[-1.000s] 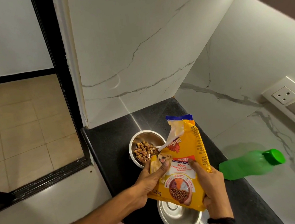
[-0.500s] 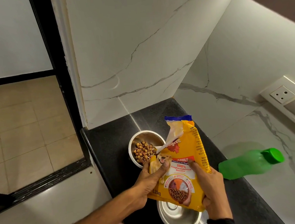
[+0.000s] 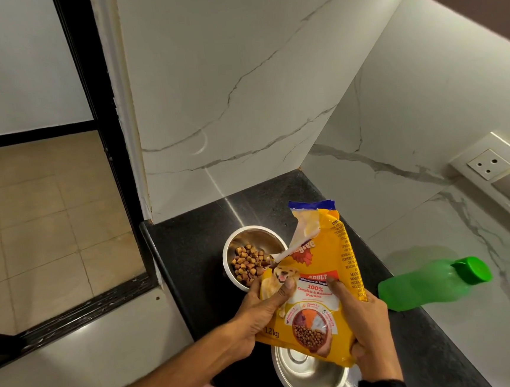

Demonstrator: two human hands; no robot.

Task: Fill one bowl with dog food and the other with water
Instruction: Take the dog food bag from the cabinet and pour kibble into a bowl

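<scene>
A yellow dog food bag (image 3: 315, 283) is held upright over the black counter (image 3: 190, 245), its torn corner at the rim of the far steel bowl (image 3: 236, 241). That bowl holds brown kibble (image 3: 249, 263). My left hand (image 3: 258, 315) grips the bag's left side. My right hand (image 3: 363, 322) grips its right side and lower corner. A second steel bowl (image 3: 307, 380), with nothing visible inside, sits nearer me, partly hidden under the bag. A green water bottle (image 3: 431, 284) with its cap on stands by the marble wall at the right.
Marble walls close the counter at the back and right. A wall socket panel (image 3: 498, 172) sits on the right wall. The counter's left edge drops to a lower ledge and a black-framed glass door (image 3: 86, 115).
The kibble pile in the far bowl looks slightly larger. The bag and both hands have hardly moved.
</scene>
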